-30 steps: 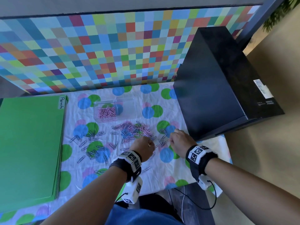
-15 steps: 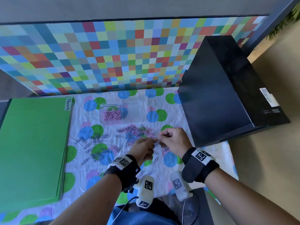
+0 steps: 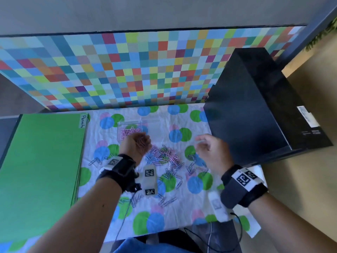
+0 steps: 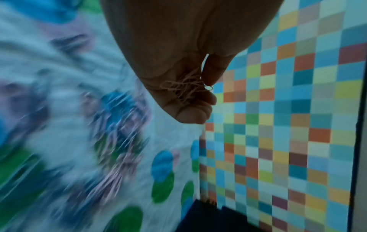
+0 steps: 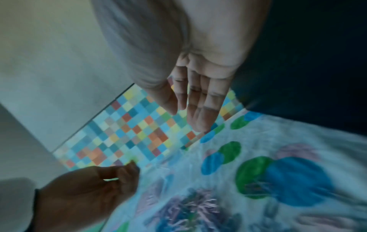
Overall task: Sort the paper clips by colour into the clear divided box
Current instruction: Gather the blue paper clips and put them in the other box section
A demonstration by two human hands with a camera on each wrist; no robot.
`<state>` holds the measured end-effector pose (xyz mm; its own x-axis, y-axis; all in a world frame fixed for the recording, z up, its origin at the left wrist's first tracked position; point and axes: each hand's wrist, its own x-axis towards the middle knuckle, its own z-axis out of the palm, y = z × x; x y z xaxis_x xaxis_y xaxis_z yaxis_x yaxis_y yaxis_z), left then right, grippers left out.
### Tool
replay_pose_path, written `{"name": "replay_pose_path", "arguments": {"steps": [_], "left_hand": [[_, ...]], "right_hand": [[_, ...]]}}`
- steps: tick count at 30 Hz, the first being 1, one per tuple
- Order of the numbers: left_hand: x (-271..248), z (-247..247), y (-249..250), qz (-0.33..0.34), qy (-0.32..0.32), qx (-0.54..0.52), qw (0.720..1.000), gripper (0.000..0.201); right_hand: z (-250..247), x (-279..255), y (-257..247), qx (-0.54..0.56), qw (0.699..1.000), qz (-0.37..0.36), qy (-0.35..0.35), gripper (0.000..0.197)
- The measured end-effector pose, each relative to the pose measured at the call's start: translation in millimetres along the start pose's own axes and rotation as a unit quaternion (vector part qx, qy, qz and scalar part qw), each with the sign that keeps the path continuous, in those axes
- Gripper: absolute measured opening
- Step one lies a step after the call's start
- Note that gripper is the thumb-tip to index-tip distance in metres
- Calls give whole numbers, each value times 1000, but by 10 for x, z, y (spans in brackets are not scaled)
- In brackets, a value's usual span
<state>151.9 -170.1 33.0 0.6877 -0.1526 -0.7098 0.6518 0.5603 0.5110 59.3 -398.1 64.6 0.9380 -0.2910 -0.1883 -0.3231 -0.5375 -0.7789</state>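
Observation:
The clear divided box (image 3: pixel 156 125) stands at the back of the spotted cloth, with pink paper clips (image 3: pixel 125 133) in its left compartment. My left hand (image 3: pixel 141 143) hovers just in front of the box, its fingers curled round a bunch of pink paper clips (image 4: pixel 185 87). My right hand (image 3: pixel 206 145) hangs to the right above the cloth with straight, relaxed fingers (image 5: pixel 200 102) and nothing in it. A mixed pile of pink and silvery-blue clips (image 3: pixel 164 156) lies between the hands, and more loose clips (image 3: pixel 167 199) are scattered nearer me.
A green folder stack (image 3: pixel 40 170) labelled "Permits" covers the left of the table. A big black box (image 3: pixel 259 106) stands at the right, close to my right hand. A checkered wall (image 3: pixel 127 70) closes the back. The cloth's front edge (image 3: pixel 164 232) is near me.
Both hands have lifted off the pile. My left hand has carried pink clips forward toward the box, and my right hand has drawn away to the right and spread its fingers.

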Motion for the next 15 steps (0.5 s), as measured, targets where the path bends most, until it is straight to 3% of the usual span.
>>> {"name": "replay_pose_path", "arguments": {"steps": [4, 7, 9, 11, 12, 15], "left_hand": [[345, -58, 426, 68, 57, 89, 992, 27], [583, -100, 568, 89, 100, 257, 957, 29], [658, -140, 604, 109, 103, 422, 894, 28], [632, -154, 600, 146, 104, 577, 797, 23], [599, -147, 577, 165, 104, 603, 774, 26], [452, -85, 440, 223, 117, 616, 746, 26]], "right_hand": [[-115, -53, 287, -44, 998, 53, -3, 13], [-65, -89, 496, -135, 989, 62, -27, 15], [-7, -103, 608, -182, 980, 46, -67, 20], [50, -98, 669, -225, 969, 24, -96, 22], [74, -93, 675, -247, 963, 17, -105, 21], [157, -71, 696, -301, 943, 2, -142, 15]]}}
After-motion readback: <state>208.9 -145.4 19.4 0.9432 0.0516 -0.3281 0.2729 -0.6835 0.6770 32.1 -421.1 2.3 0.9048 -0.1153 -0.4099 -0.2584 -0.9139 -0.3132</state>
